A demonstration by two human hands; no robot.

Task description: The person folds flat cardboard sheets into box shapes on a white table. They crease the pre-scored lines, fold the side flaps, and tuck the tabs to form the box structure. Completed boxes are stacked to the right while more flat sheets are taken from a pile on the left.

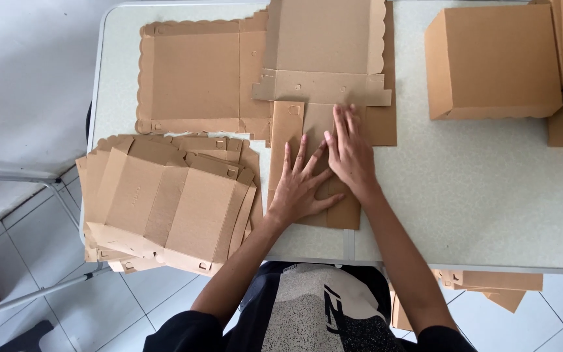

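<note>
Head camera looks straight down at a pale table (464, 195) covered in brown cardboard. Both hands are flat on one unfolded box blank (320, 91) lying near the front edge: the left hand (300, 189) has its fingers spread wide and pressed down, gripping nothing, and the right hand (352, 153) overlaps it slightly with fingers straight and close together, also just pressing. Looks like they're flattening a folded flap, though honestly I can't tell exactly where the crease runs under the palms. For a clean fold I'd say keep the left palm pinning the panel and run the right fingertips along the score line, firm and even. A messy stack of flat blanks (171, 208) sits just to the left, another open sheet (197, 78) lies behind it, and a finished box (493, 62) stands off to the right.
</note>
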